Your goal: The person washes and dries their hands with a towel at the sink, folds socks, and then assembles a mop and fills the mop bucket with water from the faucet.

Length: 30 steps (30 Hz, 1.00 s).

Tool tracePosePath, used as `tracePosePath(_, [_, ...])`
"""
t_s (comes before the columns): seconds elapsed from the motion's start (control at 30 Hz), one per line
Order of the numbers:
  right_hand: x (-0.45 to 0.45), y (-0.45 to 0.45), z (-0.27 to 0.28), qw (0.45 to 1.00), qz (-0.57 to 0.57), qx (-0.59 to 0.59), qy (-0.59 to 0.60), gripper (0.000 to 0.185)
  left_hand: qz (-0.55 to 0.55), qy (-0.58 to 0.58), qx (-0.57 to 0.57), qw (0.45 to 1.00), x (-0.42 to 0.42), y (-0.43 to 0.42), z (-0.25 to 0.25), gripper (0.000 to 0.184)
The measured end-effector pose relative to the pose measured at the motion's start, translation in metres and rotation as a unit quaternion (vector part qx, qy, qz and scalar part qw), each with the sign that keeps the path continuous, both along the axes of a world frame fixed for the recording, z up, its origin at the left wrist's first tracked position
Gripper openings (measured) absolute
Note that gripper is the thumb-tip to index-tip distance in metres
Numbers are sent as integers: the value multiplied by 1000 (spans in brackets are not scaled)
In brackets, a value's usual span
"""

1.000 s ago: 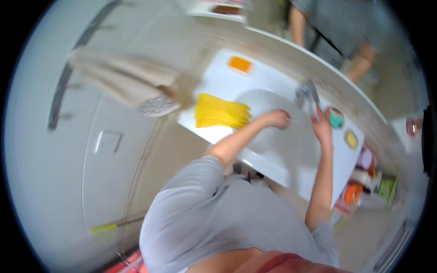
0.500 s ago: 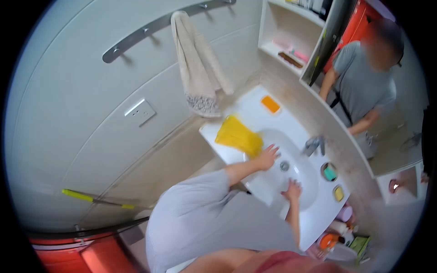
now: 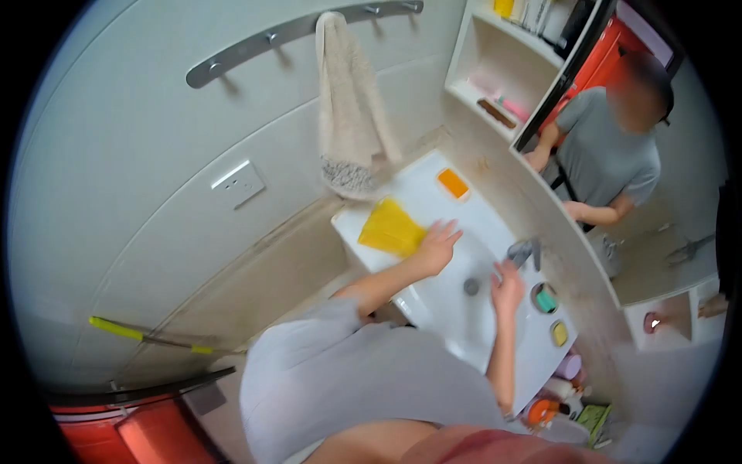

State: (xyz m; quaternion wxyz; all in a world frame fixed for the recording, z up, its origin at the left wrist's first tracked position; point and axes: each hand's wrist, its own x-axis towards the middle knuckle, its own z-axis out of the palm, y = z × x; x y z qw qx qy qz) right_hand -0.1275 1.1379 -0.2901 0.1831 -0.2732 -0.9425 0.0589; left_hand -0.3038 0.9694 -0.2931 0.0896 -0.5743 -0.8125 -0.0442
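In the head view, yellow gloves [image 3: 386, 226] lie on the left end of the white counter [image 3: 416, 185], long axis running toward the sink [image 3: 462, 319]. The left hand [image 3: 437, 250], fingers spread, is nearer, contact unclear; the right hand [image 3: 507, 290], fingers loosely parted, hangs beside the faucet [image 3: 521, 252].

The left hand [image 3: 435, 253] obscures the sink-side end of the yellow gloves [image 3: 386, 226]; contact between the two cannot be confirmed from this angle. The fingers of the right hand [image 3: 507, 290] are blurred. Containers [image 3: 535, 15] at the upper shelf [image 3: 519, 36] are cut off by the top edge, their markings too small to read.
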Motion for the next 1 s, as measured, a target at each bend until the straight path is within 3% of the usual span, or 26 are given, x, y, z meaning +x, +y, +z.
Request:
tracePosePath(0.03, [-25,-16,25,995,1,-81,62,27,8,-107,124,986,-8,-12,18,52])
tracePosePath(0.07, [-44,-37,51,977,4,-174,120,29,8,-95,131,987,-28,-12,30,52])
tracePosePath(0.13, [-83,-44,91,972,158,-62,165,30,26,-164,215,963,-40,-32,35,45])
tracePosePath(0.23, [-151,-68,173,935,280,-138,166,34,47,-142,422,894,-61,-73,130,35])
tracePosePath(0.33, [-223,-96,217,873,378,-243,188,41,92,-165,553,811,-79,-102,171,34])
tracePosePath(0.4, [-273,-118,236,829,413,-289,243,53,100,-111,582,799,-101,-114,171,38])
tracePosePath(0.47, [-334,-123,218,866,374,-212,255,64,96,-149,575,799,-119,-118,167,47])
tracePosePath(0.5, [-333,-134,233,889,347,-243,175,60,89,-152,578,797,-130,-115,161,52])
tracePosePath(0.53, [-355,-135,218,888,353,-231,185,54,87,-154,580,795,-140,-115,157,58])
tracePosePath(0.6, [-362,-134,221,854,412,-270,168,50,110,-116,573,804,-152,-119,155,67])
tracePosePath(0.63, [-347,-137,225,787,454,-364,203,50,92,-121,575,804,-150,-123,159,67])
tracePosePath(0.67, [-330,-146,235,708,495,-449,228,50,63,-219,603,764,-144,-127,169,72])
tracePosePath(0.7, [-305,-150,248,618,516,-560,197,51,33,-313,627,713,-139,-128,174,76])
tracePosePath(0.73, [-277,-152,256,513,523,-663,157,52,25,-315,634,706,-136,-130,169,76])
tracePosePath(0.8, [-234,-153,256,354,567,-737,105,53,-224,-643,542,493,-130,-135,159,84])
tracePosePath(0.87, [-203,-172,225,336,431,-814,195,49,-427,-658,455,421,-90,-104,172,76])
tracePosePath(0.9, [-196,-174,211,338,430,-813,197,49,-429,-659,454,419,-81,-90,161,76])
tracePosePath(0.97, [-189,-173,173,591,255,-671,369,49,-268,-763,461,366,-78,-57,103,69])
tracePosePath(1.0, [-186,-168,153,590,252,-671,372,49,-182,-803,458,335,-76,-43,76,66])
